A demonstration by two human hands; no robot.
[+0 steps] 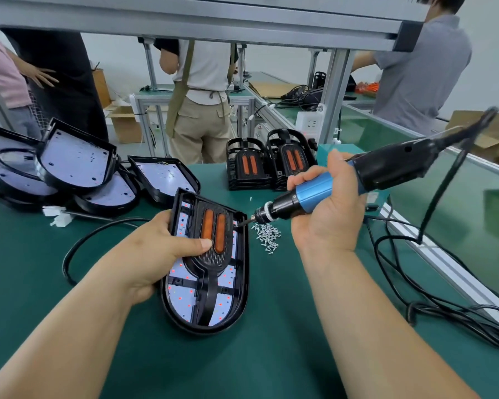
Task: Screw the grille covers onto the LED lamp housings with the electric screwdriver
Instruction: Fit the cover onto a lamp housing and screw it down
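A black LED lamp housing [241, 272] with a white LED board lies tilted on the green table. A black grille cover [206, 254] with two orange strips sits inside it. My left hand [156, 251] grips the housing's left edge, thumb pressing on the grille. My right hand [326, 214] holds the blue and black electric screwdriver [343, 182]. Its bit tip touches the grille's upper right corner. A small heap of silver screws [267, 236] lies just right of the housing.
Several bare housings [75, 165] are piled at the back left. Two stacks of grille covers [268, 165] stand behind. Black cables [444, 306] loop on the right; another cable [78, 249] curves at left. Three people stand beyond the bench.
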